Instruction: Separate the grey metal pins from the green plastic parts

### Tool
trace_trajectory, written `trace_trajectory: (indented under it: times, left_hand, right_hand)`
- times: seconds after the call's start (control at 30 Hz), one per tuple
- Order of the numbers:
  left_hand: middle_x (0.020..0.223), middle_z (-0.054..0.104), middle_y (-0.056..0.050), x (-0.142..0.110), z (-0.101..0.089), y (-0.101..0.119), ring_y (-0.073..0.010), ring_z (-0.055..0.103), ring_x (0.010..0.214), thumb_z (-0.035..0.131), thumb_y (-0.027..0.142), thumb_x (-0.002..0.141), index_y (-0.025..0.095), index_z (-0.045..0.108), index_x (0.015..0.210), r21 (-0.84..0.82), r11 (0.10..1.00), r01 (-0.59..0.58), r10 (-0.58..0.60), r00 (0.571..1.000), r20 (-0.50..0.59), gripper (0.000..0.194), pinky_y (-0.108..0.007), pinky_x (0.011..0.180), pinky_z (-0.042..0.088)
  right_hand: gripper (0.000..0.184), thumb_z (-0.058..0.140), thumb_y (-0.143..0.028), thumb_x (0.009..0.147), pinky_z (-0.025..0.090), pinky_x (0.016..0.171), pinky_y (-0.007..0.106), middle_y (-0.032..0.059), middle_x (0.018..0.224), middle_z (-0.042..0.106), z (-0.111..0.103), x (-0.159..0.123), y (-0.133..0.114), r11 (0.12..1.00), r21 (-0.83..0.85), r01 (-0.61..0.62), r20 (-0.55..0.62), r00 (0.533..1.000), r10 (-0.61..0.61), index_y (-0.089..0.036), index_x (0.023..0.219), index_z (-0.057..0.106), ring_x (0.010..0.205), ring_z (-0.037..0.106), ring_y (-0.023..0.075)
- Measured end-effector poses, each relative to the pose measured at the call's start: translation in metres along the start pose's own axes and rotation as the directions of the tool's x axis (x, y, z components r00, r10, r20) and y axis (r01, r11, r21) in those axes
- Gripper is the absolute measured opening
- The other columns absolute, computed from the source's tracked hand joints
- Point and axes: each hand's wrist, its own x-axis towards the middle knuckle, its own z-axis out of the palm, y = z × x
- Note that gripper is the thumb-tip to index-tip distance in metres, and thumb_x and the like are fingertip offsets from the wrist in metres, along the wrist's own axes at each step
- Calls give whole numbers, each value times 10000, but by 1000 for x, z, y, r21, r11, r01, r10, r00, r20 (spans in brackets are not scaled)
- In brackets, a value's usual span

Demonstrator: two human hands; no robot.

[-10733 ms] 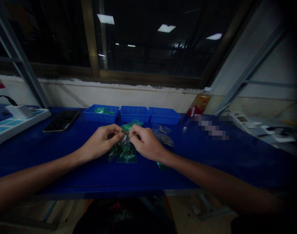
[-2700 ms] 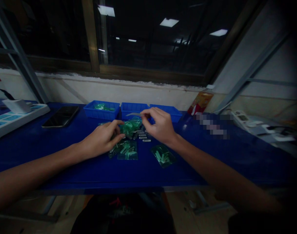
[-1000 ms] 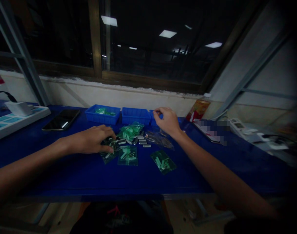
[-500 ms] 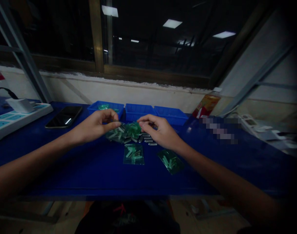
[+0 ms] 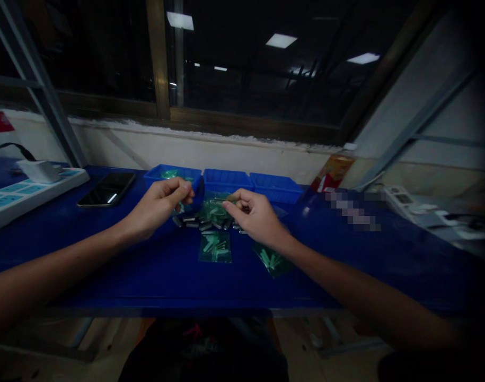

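My left hand [image 5: 160, 204] is closed, fingers curled and thumb pressed to them. A small pale green bit shows under its fingertips, too blurred to name. My right hand [image 5: 258, 215] is pinched at the edge of the heap; what lies between its fingertips is not clear. Between and below the hands is a heap of small clear green bags [image 5: 213, 212], with short shiny metal pieces [image 5: 192, 223] around it. Nearer to me a flat green bag [image 5: 215, 247] with pale and metallic sticks inside lies on the blue table. A similar bag [image 5: 271, 260] lies partly beneath my right forearm.
Three blue bins [image 5: 227, 179] stand in a row behind the heap; the left one holds green bags [image 5: 169, 173]. At the left are a black phone [image 5: 107, 189] and a white power strip [image 5: 35, 191]. An orange-red packet [image 5: 333, 172] leans at the back right.
The clear bag that hung at my left fingertips is no longer seen there, and those fingers have curled in. More metal pieces show below that hand. My right hand stays near the heap.
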Motion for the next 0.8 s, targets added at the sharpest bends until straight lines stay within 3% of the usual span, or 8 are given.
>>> trace_trajectory:
  times: [0.13,0.23,0.37,0.47,0.53,0.6,0.7,0.8]
  left_hand:
    - [576,490,0,0,2,-1,-85,431,460,389,497,829,131,519,657,-122,954,274,-260,959,117,424,-203,424,316]
    - [537,480,10,-4,6,2,-73,397,400,400,546,799,127,544,669,-161,909,385,-358,918,173,462,-190,379,261]
    - [615,553,-21,-10,10,7,-81,451,452,470,527,778,117,569,714,-189,860,474,-398,855,333,427,-194,401,312]
    - [658,558,-16,-13,12,10,-79,479,516,571,397,761,116,574,726,-234,855,463,-347,845,406,283,-197,466,373]
    - [671,546,-3,-13,13,10,-78,484,552,592,307,756,124,575,752,-278,880,386,-272,887,373,184,-193,498,388]
    - [691,552,-1,-11,12,9,-82,490,575,583,271,760,131,572,803,-272,919,286,-202,933,298,148,-189,504,393]
    - [670,558,7,-6,10,3,-87,503,565,578,282,761,130,538,822,-157,978,139,-110,977,182,168,-189,497,402]
    - [665,556,12,-5,8,-4,-95,518,575,556,313,778,136,505,792,6,1000,-27,26,993,119,185,-198,514,421]
  right_hand:
    - [179,527,-317,776,289,433,220,-69,461,415,-2,-4,-1,984,-131,120,-48,991,-127,-168,676,528,410,360,58]
    - [127,514,-273,792,351,466,221,-39,533,508,-3,-10,-6,937,-222,271,-28,959,-284,-170,734,558,451,439,73]
    - [105,473,-176,811,428,610,253,34,717,612,-3,-14,-6,767,-334,548,37,821,-570,-153,830,573,645,541,121]
    - [135,443,-138,814,435,672,273,53,763,614,-1,-15,-4,688,-369,624,119,766,-631,-144,887,557,704,540,137]
    - [171,429,-128,808,429,711,285,59,813,608,-1,-14,-3,705,-370,604,146,788,-599,-146,938,538,754,543,146]
    - [227,424,-123,789,421,687,282,39,784,594,-1,-13,-3,781,-349,517,127,852,-507,-152,1000,501,736,542,143]
    - [279,416,-99,735,364,524,243,-56,548,488,-2,-11,-3,917,-255,306,73,952,-297,-171,1002,455,506,464,102]
    - [226,382,-79,697,279,443,225,-97,445,401,0,-10,-1,989,-80,122,39,992,-119,-195,879,444,391,359,75]
